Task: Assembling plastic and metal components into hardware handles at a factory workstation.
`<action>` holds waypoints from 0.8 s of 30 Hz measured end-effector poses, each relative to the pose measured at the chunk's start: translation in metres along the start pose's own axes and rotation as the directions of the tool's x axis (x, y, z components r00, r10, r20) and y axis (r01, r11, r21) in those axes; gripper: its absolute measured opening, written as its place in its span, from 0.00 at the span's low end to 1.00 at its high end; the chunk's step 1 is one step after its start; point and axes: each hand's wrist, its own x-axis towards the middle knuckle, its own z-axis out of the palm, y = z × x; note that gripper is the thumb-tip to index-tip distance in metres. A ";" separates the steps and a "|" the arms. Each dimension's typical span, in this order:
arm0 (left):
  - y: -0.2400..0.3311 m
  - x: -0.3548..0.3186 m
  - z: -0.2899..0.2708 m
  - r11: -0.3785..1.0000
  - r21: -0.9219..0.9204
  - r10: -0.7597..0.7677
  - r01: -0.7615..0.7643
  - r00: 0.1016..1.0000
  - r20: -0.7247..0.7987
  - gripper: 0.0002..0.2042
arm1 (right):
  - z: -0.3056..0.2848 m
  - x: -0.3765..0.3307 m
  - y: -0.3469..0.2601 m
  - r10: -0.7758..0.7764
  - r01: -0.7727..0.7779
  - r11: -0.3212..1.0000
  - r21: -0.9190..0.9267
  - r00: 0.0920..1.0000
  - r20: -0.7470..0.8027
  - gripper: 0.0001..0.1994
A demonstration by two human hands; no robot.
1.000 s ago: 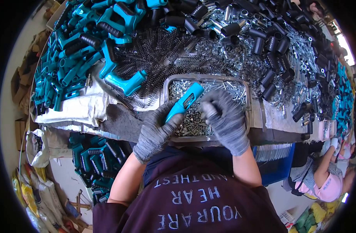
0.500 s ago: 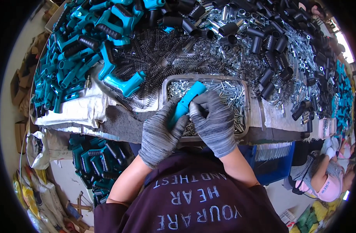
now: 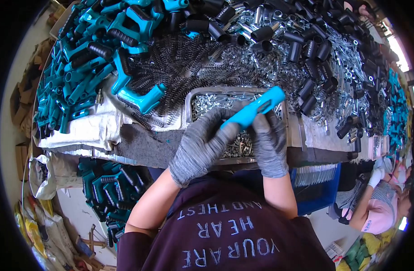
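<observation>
A teal plastic tool housing [image 3: 256,108], tubular with a slot along its side, is held tilted over a metal tray [image 3: 188,108]. My left hand [image 3: 200,147], in a grey striped glove, grips the housing's near end, its thumb on top. With its thumb against the underside and fingers mostly hidden behind, my right hand [image 3: 271,144] steadies the part nearer its middle. Small screws [image 3: 211,103] fill the tray below both hands. Left of the tray lies another teal housing [image 3: 141,99], pistol-shaped and loose on the bench.
Dark coil springs [image 3: 166,63] spread behind the tray. Teal housings [image 3: 80,77] are heaped at left, black sleeves [image 3: 297,52] and metal rods at right. A blue crate [image 3: 320,201] stands below the bench edge. A person in pink [image 3: 378,212] is at far right.
The teal housing has moved right and tilted flatter, turning its slotted side into view. My left hand has shifted right with it; my right hand has moved from beside it to beneath it.
</observation>
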 end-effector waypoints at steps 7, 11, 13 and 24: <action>-0.033 0.019 0.013 0.593 0.769 0.013 -0.239 0.958 0.288 0.11 | -0.063 0.009 0.012 0.051 -0.034 0.821 0.569 0.999 -0.014 0.25; -0.049 0.022 0.016 0.556 0.799 0.049 -0.230 0.968 0.245 0.08 | -0.053 -0.009 0.014 0.247 -0.188 0.780 0.597 0.969 -0.017 0.26; -0.048 0.022 0.011 0.613 0.745 0.215 -0.264 0.963 0.164 0.07 | -0.042 -0.017 0.012 0.341 -0.287 0.820 0.495 0.940 -0.021 0.26; -0.012 0.008 0.022 0.979 0.068 0.200 -0.195 0.976 -0.082 0.03 | -0.020 -0.026 0.012 0.381 -0.391 0.894 0.219 0.920 0.089 0.24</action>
